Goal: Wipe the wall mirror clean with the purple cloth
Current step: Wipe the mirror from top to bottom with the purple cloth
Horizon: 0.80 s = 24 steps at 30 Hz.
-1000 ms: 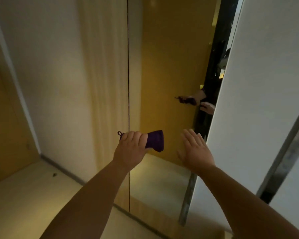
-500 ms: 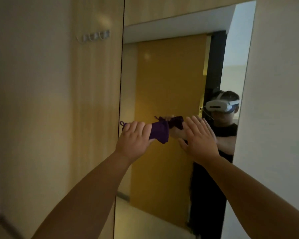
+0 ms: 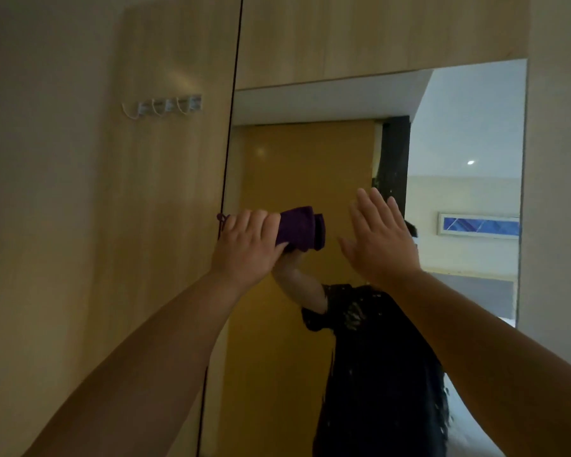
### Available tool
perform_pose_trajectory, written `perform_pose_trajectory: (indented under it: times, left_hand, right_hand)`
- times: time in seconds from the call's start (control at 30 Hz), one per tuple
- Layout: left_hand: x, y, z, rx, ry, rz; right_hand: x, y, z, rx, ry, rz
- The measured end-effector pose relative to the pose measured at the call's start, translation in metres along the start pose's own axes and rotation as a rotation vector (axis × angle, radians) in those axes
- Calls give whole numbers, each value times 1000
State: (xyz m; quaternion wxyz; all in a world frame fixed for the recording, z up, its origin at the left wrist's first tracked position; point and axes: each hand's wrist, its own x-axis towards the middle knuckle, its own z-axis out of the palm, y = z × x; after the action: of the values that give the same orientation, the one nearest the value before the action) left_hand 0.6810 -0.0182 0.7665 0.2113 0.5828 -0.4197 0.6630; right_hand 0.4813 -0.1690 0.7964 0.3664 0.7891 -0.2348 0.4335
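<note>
From the head camera, the wall mirror (image 3: 310, 179) fills the middle of the view, its left edge running along a dark vertical seam beside a pale wood panel and its top edge under a wood band. Its right edge meets a plain wall strip. Most of the glass above and to the right of the hands lies open, showing a reflected yellow door and a bright room beyond.

The left hand (image 3: 244, 252) is clenched around the purple cloth (image 3: 302, 229), which is bunched into a roll that sticks out to the right of the fist, close against the mirror near its left edge. A small loop of the cloth pokes out on the left of the fist.

The right hand (image 3: 376, 242) is flat and released, fingers spread, raised before the glass just beside the cloth, not touching it.

A row of white hooks (image 3: 164, 105) sits on the wood panel, up and left, well apart from the hands.
</note>
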Motion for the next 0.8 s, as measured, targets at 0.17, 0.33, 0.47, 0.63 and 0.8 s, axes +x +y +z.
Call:
perform_pose_trajectory:
  times: [0.17,0.33,0.47,0.63,0.8]
  left_hand:
    - [36,-21,32,-60,164,57]
    - [67,-46,52,-101,203,89]
    - [91,-63,61,-112,260,132]
    - [149,-90,61,-34,243,154]
    - [206,-100,64,-119,118,38]
  right_hand:
    - [33,-13,5,-77,44,89]
    - [41,-14,16,-112,78,140]
    - [41,-10,23,-123,95,139]
    - [42,-6,29,-164,129,130]
    - [42,-3,34,-170,175,122]
